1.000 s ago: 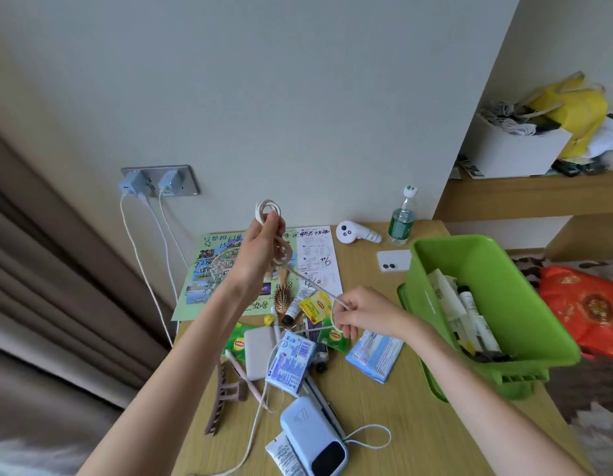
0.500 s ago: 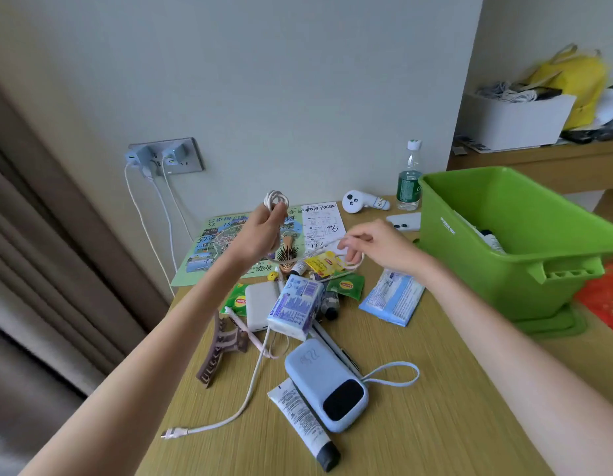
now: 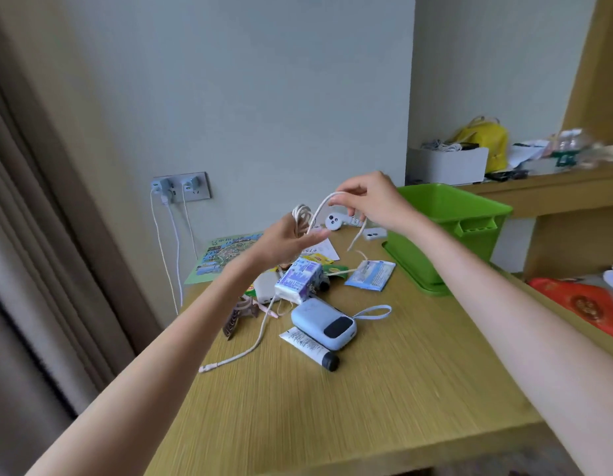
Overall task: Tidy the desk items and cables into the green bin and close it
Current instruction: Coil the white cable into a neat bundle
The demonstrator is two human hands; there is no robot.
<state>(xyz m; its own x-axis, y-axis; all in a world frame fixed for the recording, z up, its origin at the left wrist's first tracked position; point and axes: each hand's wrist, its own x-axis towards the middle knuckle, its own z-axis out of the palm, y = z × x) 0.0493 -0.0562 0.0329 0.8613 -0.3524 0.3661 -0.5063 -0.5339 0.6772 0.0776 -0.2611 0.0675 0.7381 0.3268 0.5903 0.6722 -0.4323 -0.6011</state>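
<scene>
Your left hand is closed around a small coil of white cable, with the finished loops standing up above the fingers. Your right hand pinches the free run of the same cable between thumb and fingertips, raised above the desk, so the cable arches from the coil to the pinch and its loose tail hangs down toward the clutter.

To complete the step well:

1. Keep the left grip firm so the existing loops do not spring open.
2. Lay each new turn over the coil at matching size; let the cable slide through the right pinch rather than dragging it.
3. Watch the hanging tail: it dangles just above the blue packet and could snag on it.
4. Tuck the end in before release.

The green bin sits open toward the desk's far right edge, its lid apparently beneath it. The power bank, tube and a 2nd cable remain mid-desk, not yet stowed.
</scene>
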